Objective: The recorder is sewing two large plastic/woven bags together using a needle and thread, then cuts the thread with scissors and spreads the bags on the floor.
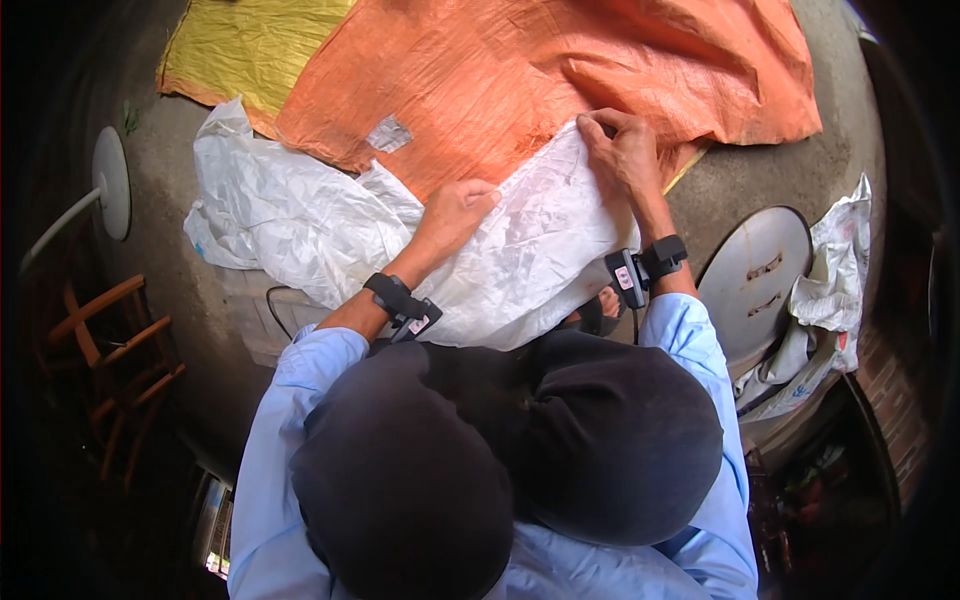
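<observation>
A crinkled white woven plastic sheet (540,250) spreads in front of my knees, over the lower part of a large orange tarp (550,55) with a small pale patch on it. My left hand (460,215) pinches the upper edge of the white sheet at the middle, thumb and fingers together. My right hand (622,150) is higher up to the right, its fingertips pinching that same edge near the orange tarp. A strapped device sits on each wrist.
A yellow tarp (230,45) lies at the upper left. On the left are a standing white disc (110,185) with a pole and a wooden frame (115,365). A round lid (750,290) with handles and a crumpled white sack (830,270) sit at the right on the concrete floor.
</observation>
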Action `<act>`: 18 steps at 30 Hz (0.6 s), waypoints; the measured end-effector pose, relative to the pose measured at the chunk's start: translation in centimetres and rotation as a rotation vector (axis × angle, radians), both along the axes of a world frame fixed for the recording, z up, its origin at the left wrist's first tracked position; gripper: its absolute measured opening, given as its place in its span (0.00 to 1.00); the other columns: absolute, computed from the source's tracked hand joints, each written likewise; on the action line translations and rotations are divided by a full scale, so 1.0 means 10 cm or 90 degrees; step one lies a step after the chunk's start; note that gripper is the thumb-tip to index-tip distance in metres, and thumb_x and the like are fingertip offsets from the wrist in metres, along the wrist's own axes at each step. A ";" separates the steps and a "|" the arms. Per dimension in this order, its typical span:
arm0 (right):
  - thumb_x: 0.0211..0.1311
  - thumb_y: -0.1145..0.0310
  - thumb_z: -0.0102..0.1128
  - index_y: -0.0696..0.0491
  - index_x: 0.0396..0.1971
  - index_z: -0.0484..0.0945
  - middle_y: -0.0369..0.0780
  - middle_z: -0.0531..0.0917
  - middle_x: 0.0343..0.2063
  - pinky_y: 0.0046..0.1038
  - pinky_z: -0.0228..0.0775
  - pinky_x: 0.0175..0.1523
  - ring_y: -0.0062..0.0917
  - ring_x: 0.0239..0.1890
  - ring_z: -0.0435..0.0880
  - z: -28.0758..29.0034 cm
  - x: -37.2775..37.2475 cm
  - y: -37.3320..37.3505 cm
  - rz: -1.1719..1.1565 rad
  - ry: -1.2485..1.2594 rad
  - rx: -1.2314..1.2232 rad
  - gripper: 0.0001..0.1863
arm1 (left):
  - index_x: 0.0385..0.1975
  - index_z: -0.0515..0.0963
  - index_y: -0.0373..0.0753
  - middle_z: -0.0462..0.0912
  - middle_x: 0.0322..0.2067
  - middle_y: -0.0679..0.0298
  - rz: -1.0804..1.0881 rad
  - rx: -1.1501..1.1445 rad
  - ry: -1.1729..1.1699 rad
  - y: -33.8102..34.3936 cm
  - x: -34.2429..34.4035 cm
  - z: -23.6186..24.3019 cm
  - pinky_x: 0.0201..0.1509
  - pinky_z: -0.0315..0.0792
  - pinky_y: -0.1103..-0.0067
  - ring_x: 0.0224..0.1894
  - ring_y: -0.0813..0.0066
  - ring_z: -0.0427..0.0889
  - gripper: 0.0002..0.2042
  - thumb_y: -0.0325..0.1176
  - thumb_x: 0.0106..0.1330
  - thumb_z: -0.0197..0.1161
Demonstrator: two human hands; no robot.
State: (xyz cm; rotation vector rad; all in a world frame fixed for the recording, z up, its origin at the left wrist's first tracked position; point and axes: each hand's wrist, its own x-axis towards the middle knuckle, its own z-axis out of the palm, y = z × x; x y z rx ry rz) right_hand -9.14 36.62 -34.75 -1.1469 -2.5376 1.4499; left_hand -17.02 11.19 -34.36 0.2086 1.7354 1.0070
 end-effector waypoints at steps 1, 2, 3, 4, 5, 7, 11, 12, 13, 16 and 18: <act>0.60 0.62 0.65 0.59 0.35 0.86 0.47 0.87 0.27 0.30 0.77 0.40 0.31 0.29 0.87 -0.01 0.00 0.00 0.002 -0.013 0.001 0.14 | 0.44 0.81 0.29 0.84 0.34 0.66 0.004 -0.002 -0.010 -0.01 0.00 0.00 0.38 0.72 0.85 0.34 0.84 0.79 0.14 0.35 0.71 0.59; 0.60 0.62 0.65 0.59 0.35 0.86 0.47 0.88 0.27 0.30 0.77 0.40 0.31 0.29 0.87 -0.02 -0.01 0.01 0.003 -0.025 0.002 0.14 | 0.44 0.81 0.29 0.85 0.33 0.64 0.014 0.003 -0.016 -0.01 0.00 0.00 0.39 0.73 0.83 0.35 0.82 0.80 0.14 0.35 0.70 0.59; 0.60 0.62 0.65 0.59 0.35 0.86 0.47 0.88 0.27 0.30 0.77 0.41 0.31 0.29 0.87 -0.03 -0.01 0.01 0.005 -0.037 0.004 0.14 | 0.44 0.81 0.29 0.86 0.33 0.63 0.024 0.008 -0.022 -0.01 0.00 -0.01 0.39 0.73 0.82 0.35 0.80 0.81 0.14 0.35 0.69 0.60; 0.59 0.62 0.65 0.59 0.34 0.87 0.47 0.87 0.27 0.30 0.77 0.40 0.31 0.29 0.87 -0.05 -0.01 0.01 0.003 -0.039 0.003 0.14 | 0.43 0.81 0.28 0.86 0.33 0.61 0.035 0.013 -0.027 -0.02 0.01 -0.02 0.40 0.74 0.81 0.35 0.79 0.82 0.15 0.36 0.68 0.60; 0.59 0.62 0.65 0.58 0.34 0.87 0.47 0.87 0.26 0.30 0.77 0.40 0.31 0.29 0.87 -0.08 0.00 0.01 0.001 -0.041 0.002 0.14 | 0.43 0.81 0.29 0.86 0.34 0.61 0.035 0.012 -0.025 -0.02 0.00 -0.02 0.41 0.74 0.81 0.36 0.79 0.82 0.15 0.35 0.68 0.60; 0.59 0.61 0.65 0.58 0.33 0.87 0.46 0.87 0.25 0.30 0.77 0.40 0.31 0.29 0.87 -0.07 -0.01 0.00 -0.005 -0.057 0.000 0.14 | 0.43 0.81 0.29 0.86 0.34 0.61 0.036 0.010 -0.024 -0.03 0.01 -0.03 0.41 0.74 0.81 0.36 0.78 0.82 0.14 0.35 0.69 0.60; 0.57 0.60 0.66 0.57 0.31 0.87 0.45 0.87 0.23 0.30 0.76 0.39 0.30 0.28 0.86 -0.02 -0.05 -0.03 -0.029 -0.094 -0.010 0.14 | 0.45 0.80 0.29 0.84 0.34 0.65 0.066 0.004 -0.037 -0.04 0.03 -0.08 0.38 0.72 0.84 0.35 0.84 0.79 0.13 0.34 0.70 0.60; 0.57 0.60 0.66 0.57 0.31 0.87 0.44 0.86 0.22 0.30 0.76 0.39 0.30 0.27 0.86 -0.03 -0.05 -0.03 -0.037 -0.099 -0.013 0.14 | 0.45 0.80 0.29 0.84 0.34 0.65 0.068 0.005 -0.039 -0.05 0.03 -0.09 0.38 0.72 0.84 0.35 0.84 0.79 0.13 0.34 0.70 0.60; 0.57 0.60 0.66 0.57 0.31 0.87 0.44 0.86 0.22 0.30 0.76 0.40 0.30 0.27 0.86 -0.05 -0.05 -0.03 -0.034 -0.101 -0.003 0.14 | 0.45 0.80 0.29 0.84 0.34 0.65 0.071 0.005 -0.041 -0.05 0.03 -0.09 0.38 0.72 0.85 0.35 0.84 0.79 0.13 0.33 0.70 0.60; 0.56 0.59 0.66 0.57 0.31 0.87 0.43 0.87 0.22 0.30 0.76 0.40 0.30 0.27 0.86 -0.06 -0.06 -0.03 -0.033 -0.110 0.012 0.14 | 0.44 0.80 0.29 0.84 0.34 0.65 0.076 0.011 -0.049 -0.05 0.02 -0.07 0.39 0.72 0.85 0.35 0.84 0.78 0.13 0.34 0.70 0.60; 0.55 0.59 0.67 0.57 0.31 0.87 0.43 0.87 0.22 0.30 0.77 0.41 0.31 0.28 0.86 -0.06 -0.06 -0.04 -0.040 -0.118 0.001 0.14 | 0.44 0.80 0.29 0.84 0.34 0.65 0.076 0.004 -0.049 -0.04 0.01 -0.06 0.39 0.72 0.85 0.35 0.84 0.78 0.13 0.34 0.70 0.60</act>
